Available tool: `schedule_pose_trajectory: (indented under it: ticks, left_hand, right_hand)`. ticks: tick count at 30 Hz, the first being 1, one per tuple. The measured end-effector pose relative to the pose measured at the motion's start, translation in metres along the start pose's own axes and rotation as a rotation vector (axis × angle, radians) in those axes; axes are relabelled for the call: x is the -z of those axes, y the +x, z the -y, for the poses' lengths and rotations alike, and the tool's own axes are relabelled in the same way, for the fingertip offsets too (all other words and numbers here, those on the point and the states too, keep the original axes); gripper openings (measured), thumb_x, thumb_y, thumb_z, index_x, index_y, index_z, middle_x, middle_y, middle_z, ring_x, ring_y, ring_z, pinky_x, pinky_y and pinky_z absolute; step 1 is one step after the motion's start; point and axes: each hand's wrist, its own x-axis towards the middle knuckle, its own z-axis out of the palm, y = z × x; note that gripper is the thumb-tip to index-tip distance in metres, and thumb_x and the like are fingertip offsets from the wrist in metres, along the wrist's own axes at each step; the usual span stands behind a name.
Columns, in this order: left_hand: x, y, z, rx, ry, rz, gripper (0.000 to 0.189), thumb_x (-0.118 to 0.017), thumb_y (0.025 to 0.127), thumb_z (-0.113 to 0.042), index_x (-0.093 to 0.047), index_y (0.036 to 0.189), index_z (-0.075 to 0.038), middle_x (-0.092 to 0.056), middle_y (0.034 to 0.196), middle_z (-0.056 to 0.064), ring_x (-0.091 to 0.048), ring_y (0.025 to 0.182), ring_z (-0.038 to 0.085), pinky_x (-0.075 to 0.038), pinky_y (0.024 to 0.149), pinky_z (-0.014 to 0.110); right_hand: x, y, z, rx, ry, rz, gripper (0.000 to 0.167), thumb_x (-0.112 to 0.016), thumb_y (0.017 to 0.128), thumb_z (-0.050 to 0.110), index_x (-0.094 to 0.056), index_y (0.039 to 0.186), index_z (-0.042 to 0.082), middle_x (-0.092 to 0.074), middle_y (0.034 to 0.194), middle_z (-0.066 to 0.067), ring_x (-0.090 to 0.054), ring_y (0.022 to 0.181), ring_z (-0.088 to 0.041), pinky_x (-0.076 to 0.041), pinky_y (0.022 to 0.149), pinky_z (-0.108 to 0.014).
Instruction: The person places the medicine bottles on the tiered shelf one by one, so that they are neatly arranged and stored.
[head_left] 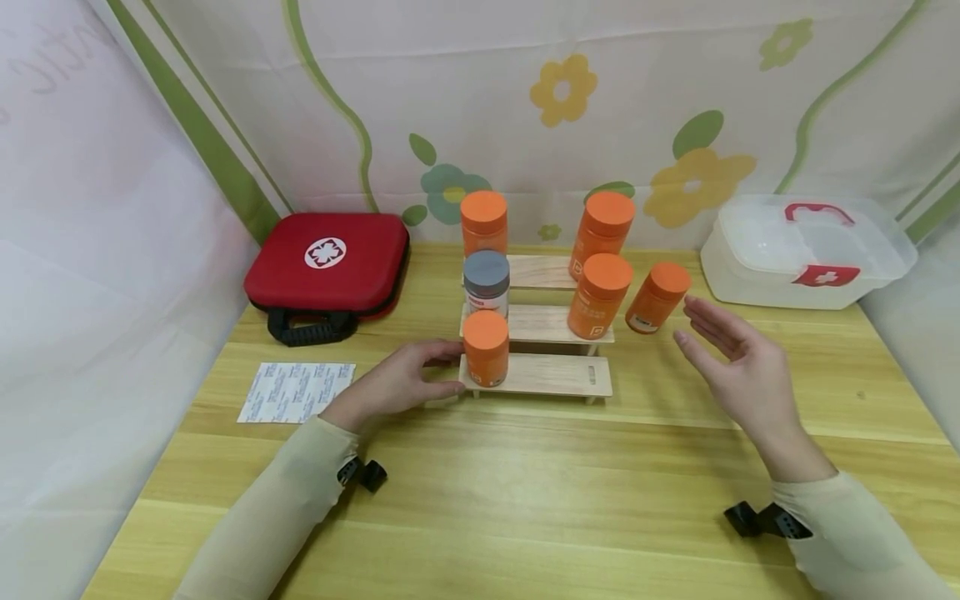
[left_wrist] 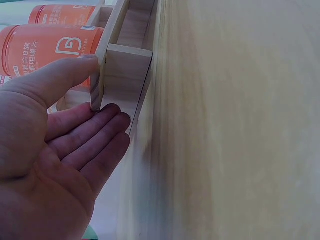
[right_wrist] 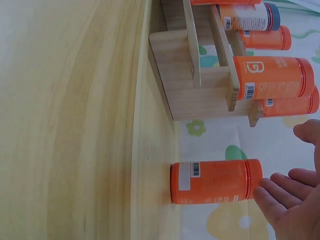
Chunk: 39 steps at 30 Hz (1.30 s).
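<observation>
A wooden three-step stand [head_left: 555, 375] holds several orange bottles and a white bottle with a grey lid [head_left: 486, 279]. My left hand [head_left: 401, 379] touches the left end of the lowest step, beside the front orange bottle [head_left: 487, 350]. In the left wrist view, its thumb lies at the board's end and its extended fingers [left_wrist: 102, 132] are near the side panel. Right of the stand, another orange bottle [head_left: 657, 298] stands upright on the table. My right hand [head_left: 742, 371] holds nothing, its extended fingers [right_wrist: 282, 192] close to that bottle's lid; contact is unclear.
A red first-aid case [head_left: 330, 258] sits at the back left, with a printed white sheet [head_left: 296, 392] in front of it. At the back right is a white box with a clear lid [head_left: 780, 267]. A flowered curtain [head_left: 480, 100] hangs behind the table.
</observation>
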Motion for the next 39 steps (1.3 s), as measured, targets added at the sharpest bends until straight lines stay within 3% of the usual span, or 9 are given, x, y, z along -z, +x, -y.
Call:
schedule_pose_trajectory:
  ticks: [9,15,18,22,27,39]
  left_hand:
    - [0.001,-0.001,-0.001,0.000,0.000,0.001,0.064,-0.084,0.097,-0.029,-0.060,0.154,-0.015,-0.066,0.151,0.003,-0.062,0.140,0.025,-0.046,0.124,0.050]
    - [0.001,0.000,-0.001,0.004,-0.005,0.007,0.064,-0.083,0.097,-0.028,-0.060,0.155,-0.015,-0.066,0.151,0.003,-0.061,0.140,0.025,-0.046,0.124,0.050]
    - [0.001,0.000,-0.001,0.001,-0.007,0.008,0.064,-0.083,0.097,-0.029,-0.059,0.155,-0.015,-0.065,0.152,0.003,-0.061,0.141,0.025,-0.046,0.125,0.050]
    - [0.001,0.000,0.000,-0.007,-0.008,0.011,0.064,-0.083,0.097,-0.029,-0.059,0.155,-0.015,-0.065,0.153,0.003,-0.060,0.142,0.025,-0.045,0.125,0.050]
    - [0.001,0.000,0.001,-0.009,-0.006,0.013,0.065,-0.083,0.097,-0.030,-0.059,0.155,-0.014,-0.064,0.154,0.003,-0.060,0.143,0.026,-0.044,0.126,0.050]
    - [0.001,0.000,0.002,0.000,-0.004,0.013,0.065,-0.082,0.098,-0.031,-0.059,0.156,-0.014,-0.064,0.154,0.003,-0.060,0.142,0.025,-0.044,0.126,0.050]
  right_hand:
    - [0.002,0.016,-0.016,-0.101,0.004,0.004,0.060,-0.075,0.104,0.027,-0.056,0.156,0.003,-0.061,0.154,-0.022,-0.063,0.124,0.009,-0.050,0.095,-0.002]
    - [-0.002,0.028,-0.025,-0.165,0.034,0.016,0.064,-0.074,0.104,0.030,-0.053,0.159,0.005,-0.057,0.156,-0.026,-0.060,0.120,0.016,-0.050,0.094,-0.001]
    - [-0.005,0.034,-0.029,-0.178,0.055,0.030,0.066,-0.073,0.104,0.029,-0.050,0.161,0.004,-0.054,0.160,-0.026,-0.063,0.128,0.007,-0.050,0.094,-0.002]
    - [-0.010,0.041,-0.032,-0.177,0.054,0.044,0.068,-0.072,0.105,0.028,-0.046,0.163,0.003,-0.051,0.163,-0.026,-0.063,0.140,-0.016,-0.050,0.093,-0.002]
    - [-0.015,0.048,-0.036,-0.179,0.045,0.048,0.070,-0.071,0.105,0.029,-0.043,0.164,0.002,-0.050,0.163,-0.026,-0.060,0.145,-0.029,-0.050,0.095,-0.002]
    - [-0.024,0.062,-0.044,-0.246,0.052,0.059,0.073,-0.072,0.104,0.035,-0.043,0.165,0.005,-0.052,0.163,-0.021,-0.057,0.147,-0.032,-0.050,0.098,-0.004]
